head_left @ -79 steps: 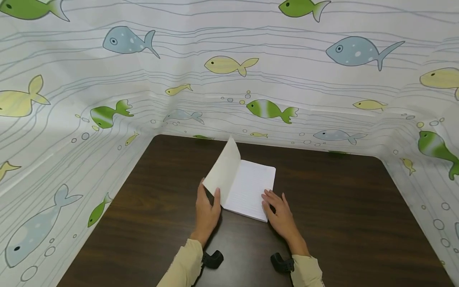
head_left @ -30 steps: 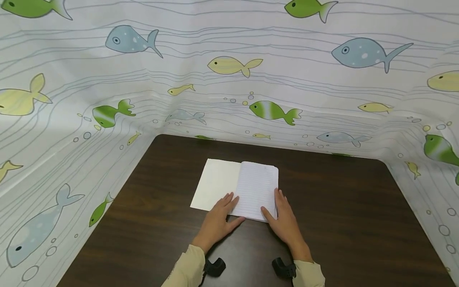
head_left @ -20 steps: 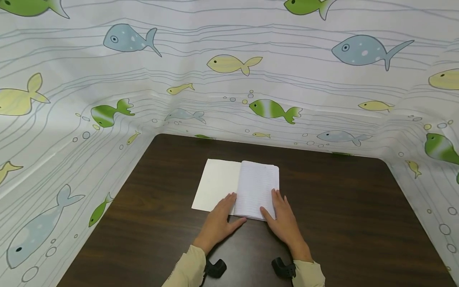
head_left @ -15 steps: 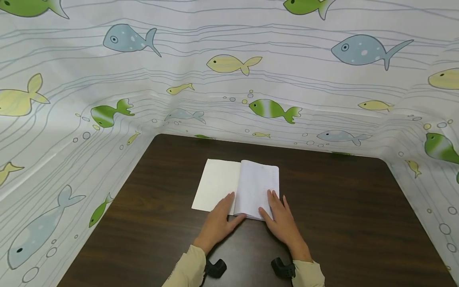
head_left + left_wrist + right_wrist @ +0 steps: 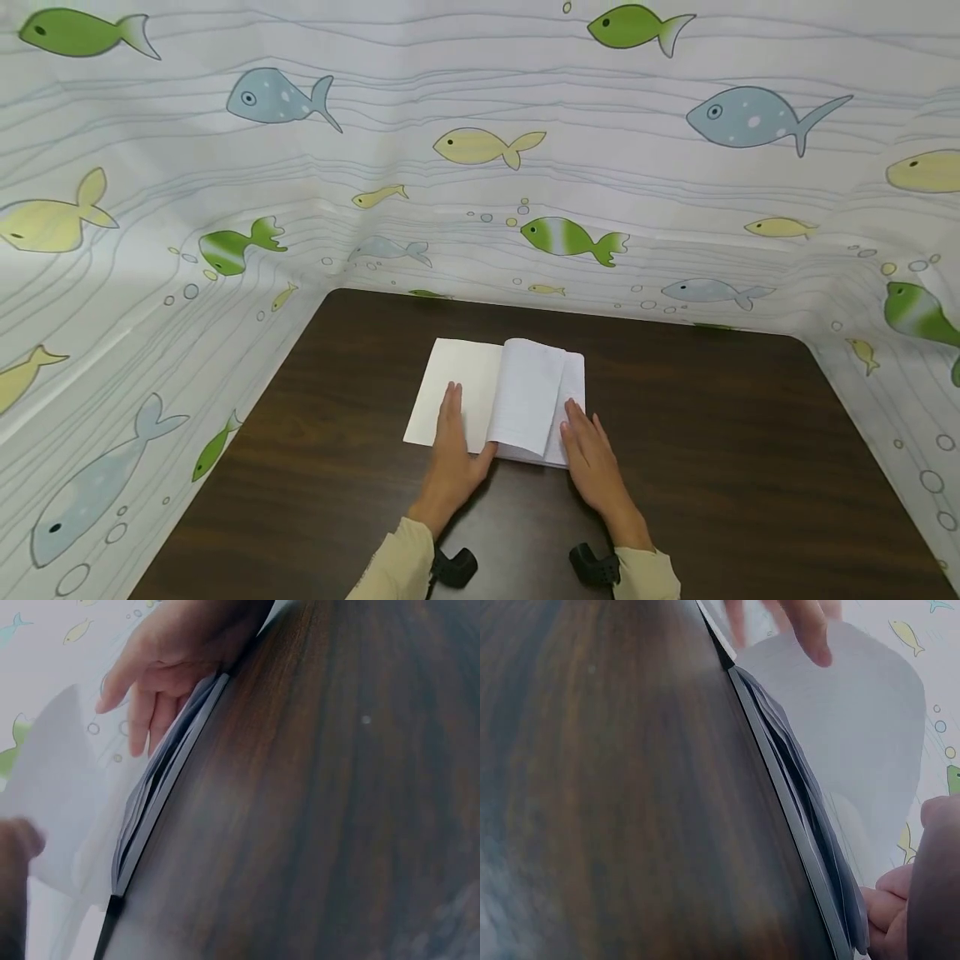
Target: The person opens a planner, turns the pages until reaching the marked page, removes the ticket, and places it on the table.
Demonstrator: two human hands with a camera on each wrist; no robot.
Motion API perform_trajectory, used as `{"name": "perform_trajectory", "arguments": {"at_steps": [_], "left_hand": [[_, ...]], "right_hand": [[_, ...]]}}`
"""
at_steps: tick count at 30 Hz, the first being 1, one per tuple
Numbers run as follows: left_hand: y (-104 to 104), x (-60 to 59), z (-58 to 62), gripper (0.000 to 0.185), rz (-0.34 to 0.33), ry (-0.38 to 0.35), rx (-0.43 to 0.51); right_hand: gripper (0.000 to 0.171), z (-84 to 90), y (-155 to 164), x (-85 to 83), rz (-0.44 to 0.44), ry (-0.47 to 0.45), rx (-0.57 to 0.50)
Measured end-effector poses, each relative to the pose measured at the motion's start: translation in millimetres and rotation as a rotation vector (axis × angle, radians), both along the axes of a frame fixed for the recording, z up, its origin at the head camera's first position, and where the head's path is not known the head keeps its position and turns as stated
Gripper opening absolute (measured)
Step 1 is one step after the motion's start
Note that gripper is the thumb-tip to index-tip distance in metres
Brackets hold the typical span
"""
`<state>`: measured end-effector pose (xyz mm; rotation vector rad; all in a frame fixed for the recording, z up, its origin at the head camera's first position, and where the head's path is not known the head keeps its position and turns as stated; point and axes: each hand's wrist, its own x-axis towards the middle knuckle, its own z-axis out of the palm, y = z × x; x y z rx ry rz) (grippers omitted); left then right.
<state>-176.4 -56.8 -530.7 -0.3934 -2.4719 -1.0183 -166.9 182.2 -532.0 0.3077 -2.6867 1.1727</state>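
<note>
A lined notebook [image 5: 573,379] lies open on the dark table, its blank cream inside cover [image 5: 465,358] flat to the left. One page [image 5: 528,396] stands raised and bowed, its free edge short of the notebook's right edge. My left hand [image 5: 447,475] is over the inside cover, fingers straight, thumb beside the page's lower left corner. My right hand [image 5: 596,471] lies along the notebook's right edge with its fingers extended. In the right wrist view the raised page [image 5: 847,712] arches up, and the left hand [image 5: 802,622] shows beyond it.
Dark wood-grain table [image 5: 735,450] surrounds the notebook. A white fish-patterned sheet [image 5: 480,83] rises along the back and both sides. A black wrist device [image 5: 455,568] sits at the left wrist, and another black wrist device [image 5: 592,565] at the right.
Earlier the left hand lowered the cover flat. Since then a page has lifted and its right edge has moved left. The left hand has shifted left; the right hand stays at the right edge.
</note>
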Motion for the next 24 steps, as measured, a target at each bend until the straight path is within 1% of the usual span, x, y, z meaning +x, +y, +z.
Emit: {"name": "perform_trajectory", "arguments": {"at_steps": [3,5,8,10,13,14,16,17,19,20,22,24], "left_hand": [[-1,-1.3,2.3,0.111,0.115,0.107,0.023],[-3,-2.8,4.4,0.115,0.183,0.182,0.029],[-5,-4.6,7.1,0.120,0.252,0.259,0.017],[-6,-5.2,7.7,0.120,0.282,0.280,-0.006],[-7,-5.3,7.8,0.118,0.305,0.271,-0.053],[-7,-5.1,7.8,0.116,0.311,0.252,-0.081],[-8,-4.5,7.4,0.110,0.297,0.231,-0.137],[-8,-4.4,6.9,0.105,0.278,0.225,-0.164],[-8,-4.1,5.1,0.089,0.217,0.215,-0.216],[-7,-3.9,3.5,0.080,0.170,0.205,-0.233],[-6,-3.8,-0.2,0.063,0.049,0.184,-0.248],[-4,-2.6,-4.0,0.054,-0.082,0.137,-0.271]], "right_hand": [[0.054,-1.1,1,0.7,0.002,0.003,-0.008],[0.054,-1.7,1,0.3,0.005,0.009,-0.010],[0.054,-1.1,1,-0.1,0.010,0.013,-0.008],[0.055,-0.3,1,-0.2,0.014,0.011,-0.007],[0.056,1.0,0,-0.1,0.017,0.004,-0.003],[0.056,1.0,0,-0.2,0.018,0.003,-0.002],[0.057,1.4,0,-0.3,0.017,-0.004,0.003],[0.057,1.6,0,-0.2,0.016,-0.006,0.005],[0.058,1.4,1,0.0,0.011,-0.014,0.010],[0.059,1.4,1,0.3,0.007,-0.019,0.011],[0.060,1.2,1,0.9,0.000,-0.025,0.020],[0.061,0.9,2,1.5,-0.005,-0.031,0.024]]}}
